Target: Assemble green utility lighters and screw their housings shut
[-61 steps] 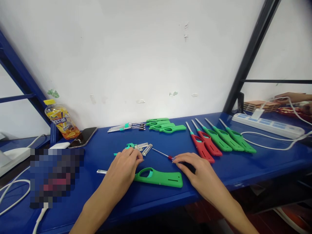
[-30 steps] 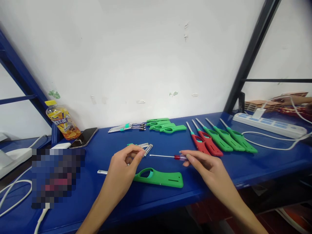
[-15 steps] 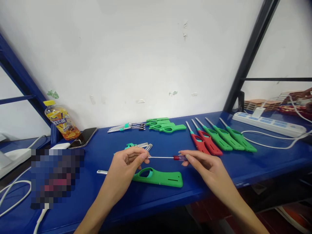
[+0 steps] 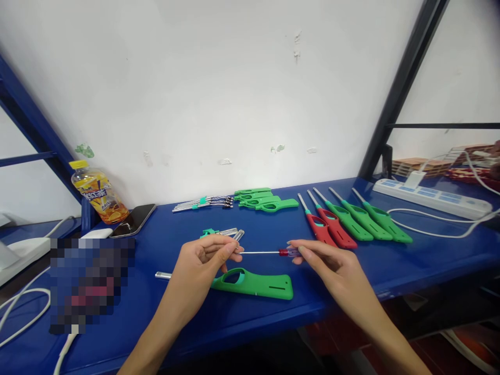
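White painted wall [image 4: 219,94] fills the back, with chips and patches; blue table [image 4: 265,325] runs below it, everything else is on or over that; white power strip [image 4: 433,198] at far right, adapter plugged in, cable looping onto the table; left hand [image 4: 201,263] and right hand [image 4: 332,263] face each other over the front middle; five long-barrelled lighters lie in a slanted row right of centre, two red lighters [image 4: 341,234] then three green lighters [image 4: 373,226], barrels toward the wall; green plastic lighter [image 4: 260,284] lies flat near the front edge, butt to the right, silver nozzle poking out left of the left wrist, section between hidden; yellow-capped drink bottle [image 4: 99,192] leans at left, black smartphone [image 4: 135,220] just beside it; green plastic half-shells [image 4: 255,200] overlap near the wall, silver tube assemblies [image 4: 203,203] with teal pieces and wires just left of them; slim screwdriver [image 4: 265,252] is level above the green lighter, between the hands; right hand pinches its clear purplish handle behind the red collar; left thumb and fingers are pinched narrow at its tip, anything between them too small to tell; small silver and teal parts [image 4: 226,232] lie right behind the left hand.
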Action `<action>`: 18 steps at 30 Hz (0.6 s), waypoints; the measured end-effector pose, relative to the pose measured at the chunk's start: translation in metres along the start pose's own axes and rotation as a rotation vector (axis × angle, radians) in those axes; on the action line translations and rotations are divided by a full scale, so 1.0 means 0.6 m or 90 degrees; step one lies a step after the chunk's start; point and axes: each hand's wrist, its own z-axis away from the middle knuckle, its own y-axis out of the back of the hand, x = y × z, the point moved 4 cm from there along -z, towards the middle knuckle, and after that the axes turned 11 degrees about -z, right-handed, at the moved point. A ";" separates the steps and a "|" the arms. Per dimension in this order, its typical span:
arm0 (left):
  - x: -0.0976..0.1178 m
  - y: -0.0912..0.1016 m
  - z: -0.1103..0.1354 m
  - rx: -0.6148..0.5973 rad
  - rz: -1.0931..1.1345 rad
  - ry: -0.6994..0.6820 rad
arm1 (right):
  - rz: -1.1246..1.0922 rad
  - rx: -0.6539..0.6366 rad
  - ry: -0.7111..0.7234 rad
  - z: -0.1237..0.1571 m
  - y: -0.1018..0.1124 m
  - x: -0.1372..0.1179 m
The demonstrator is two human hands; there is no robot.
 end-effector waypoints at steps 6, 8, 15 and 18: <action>-0.005 -0.002 -0.001 -0.009 -0.011 0.004 | -0.003 0.009 -0.002 0.002 0.002 0.001; -0.007 -0.003 0.000 -0.014 -0.012 0.006 | -0.006 0.012 -0.002 0.003 0.002 0.001; -0.009 -0.004 0.000 -0.032 0.005 0.013 | -0.012 0.031 0.004 0.003 0.003 0.001; -0.009 -0.004 0.000 -0.032 0.012 0.013 | -0.013 0.038 0.006 0.003 0.003 0.001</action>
